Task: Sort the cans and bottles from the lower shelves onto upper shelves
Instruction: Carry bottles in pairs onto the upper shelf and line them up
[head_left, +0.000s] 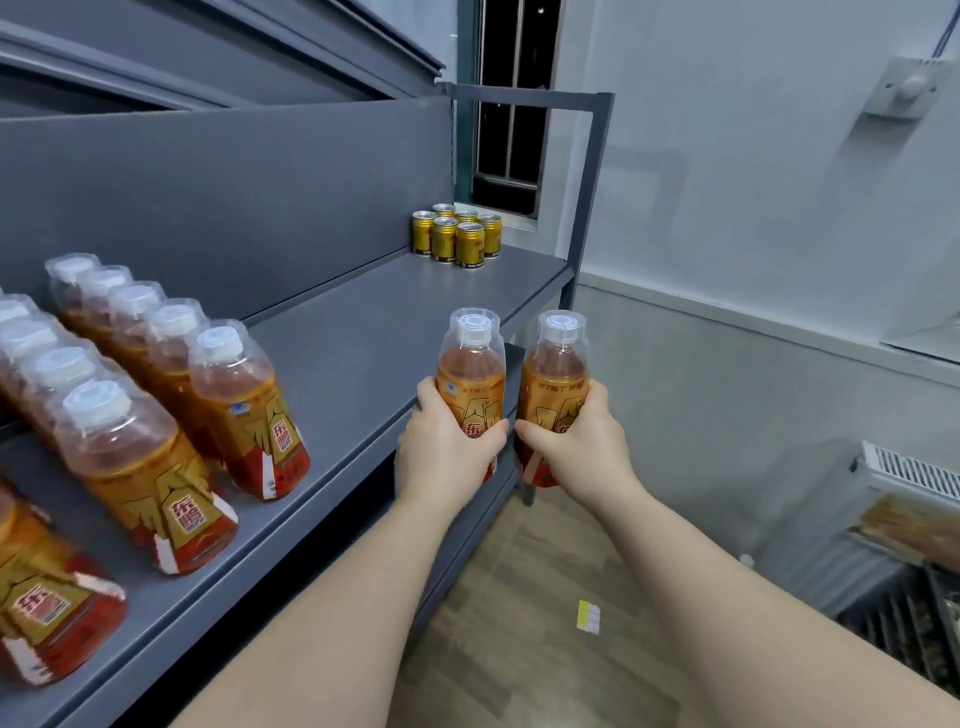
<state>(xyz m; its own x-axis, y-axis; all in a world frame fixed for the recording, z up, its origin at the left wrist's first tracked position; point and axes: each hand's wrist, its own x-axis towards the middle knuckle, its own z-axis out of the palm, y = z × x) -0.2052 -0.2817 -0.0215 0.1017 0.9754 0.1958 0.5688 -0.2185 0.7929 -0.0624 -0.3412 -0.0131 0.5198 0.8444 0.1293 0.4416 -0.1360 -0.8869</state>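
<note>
My left hand (447, 447) grips an orange drink bottle (471, 364) with a clear plastic cap cover, held upright just past the front edge of the grey shelf (363, 332). My right hand (576, 441) grips a second, identical bottle (558, 369) right beside it, over the floor. On the shelf's left part stand several of the same bottles (244, 400) in two rows. A cluster of several gold cans (457, 236) stands at the shelf's far right end near the back panel.
A grey back panel (234, 197) rises behind the shelf, with a higher shelf's edge above it. The shelf frame post (589, 197) marks the right end. A window, white wall, radiator (909, 483) and a wood floor with a yellow paper scrap (588, 617) lie to the right.
</note>
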